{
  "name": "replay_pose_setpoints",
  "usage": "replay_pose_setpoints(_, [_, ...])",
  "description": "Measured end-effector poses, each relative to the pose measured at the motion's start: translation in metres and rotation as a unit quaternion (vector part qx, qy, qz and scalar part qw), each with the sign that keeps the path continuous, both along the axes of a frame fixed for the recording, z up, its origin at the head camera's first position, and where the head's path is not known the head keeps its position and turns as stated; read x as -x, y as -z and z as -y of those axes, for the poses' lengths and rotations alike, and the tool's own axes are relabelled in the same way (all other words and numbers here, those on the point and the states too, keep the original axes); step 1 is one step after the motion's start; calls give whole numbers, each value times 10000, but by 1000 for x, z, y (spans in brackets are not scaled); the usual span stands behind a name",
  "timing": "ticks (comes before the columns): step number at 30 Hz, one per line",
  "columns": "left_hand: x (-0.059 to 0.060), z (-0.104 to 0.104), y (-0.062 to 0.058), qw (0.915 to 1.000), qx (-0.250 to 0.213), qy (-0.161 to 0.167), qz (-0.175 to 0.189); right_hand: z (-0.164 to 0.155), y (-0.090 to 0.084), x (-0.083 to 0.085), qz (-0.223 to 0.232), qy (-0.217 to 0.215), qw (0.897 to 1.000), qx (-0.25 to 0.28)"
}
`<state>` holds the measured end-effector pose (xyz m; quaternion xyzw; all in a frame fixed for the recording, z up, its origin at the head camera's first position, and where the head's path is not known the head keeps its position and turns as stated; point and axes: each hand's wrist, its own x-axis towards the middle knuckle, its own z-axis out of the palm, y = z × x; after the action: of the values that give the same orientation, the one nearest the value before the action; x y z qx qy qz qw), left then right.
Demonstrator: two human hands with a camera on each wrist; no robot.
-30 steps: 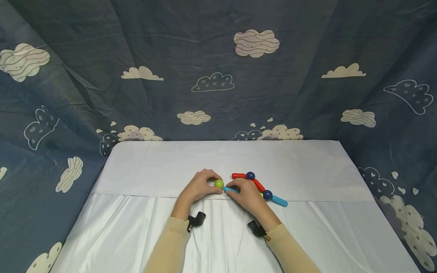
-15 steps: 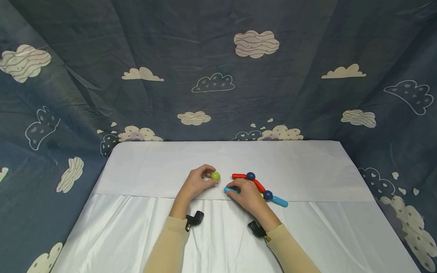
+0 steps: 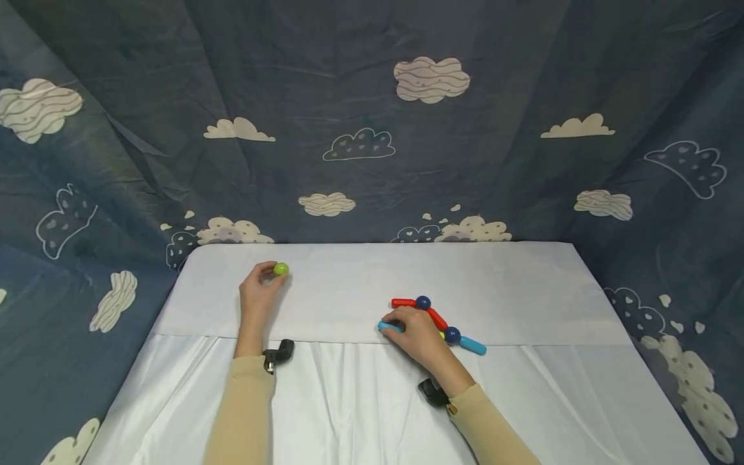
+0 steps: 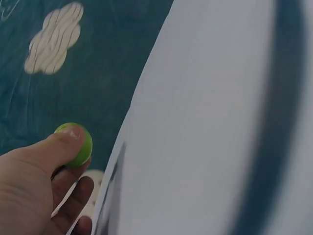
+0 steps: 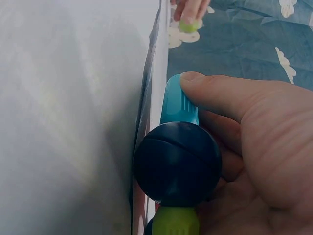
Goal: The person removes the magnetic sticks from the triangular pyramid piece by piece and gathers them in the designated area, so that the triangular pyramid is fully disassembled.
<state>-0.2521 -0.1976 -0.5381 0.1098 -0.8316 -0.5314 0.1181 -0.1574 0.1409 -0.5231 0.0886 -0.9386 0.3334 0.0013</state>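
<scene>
My left hand (image 3: 258, 297) pinches a lime-green ball (image 3: 281, 268) between thumb and fingers, over the far left part of the table. In the left wrist view the thumb lies across the green ball (image 4: 80, 147). My right hand (image 3: 421, 336) grips the left end of a chain of coloured sticks and balls, its thumb on a light blue stick (image 5: 176, 105). That stick meets a dark blue ball (image 5: 178, 164), with a yellow-green stick (image 5: 176, 220) behind it. Red sticks (image 3: 437, 319), more dark blue balls (image 3: 452, 335) and another light blue stick (image 3: 473, 346) continue the chain.
A white cloth covers the table (image 3: 523, 290), with a fold seam across it. A dark blue curtain (image 3: 360, 181) printed with clouds hangs at the back and sides. Each wrist wears a small black camera (image 3: 283, 350).
My left hand has drawn the green ball away from the light blue stick's end, then far to the left and back. The right hand stays on the chain.
</scene>
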Motion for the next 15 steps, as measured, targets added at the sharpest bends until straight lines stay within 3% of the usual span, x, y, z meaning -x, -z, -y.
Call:
replay_pose_setpoints(6, [10, 31, 3, 9987, 122, -491, 77, 1, 1, -1, 27, -14, 10000, 46])
replay_pose_setpoints(15, [28, 41, 6, 9956, 537, -757, 129, 0, 0, -2, -37, -61, 10000, 50])
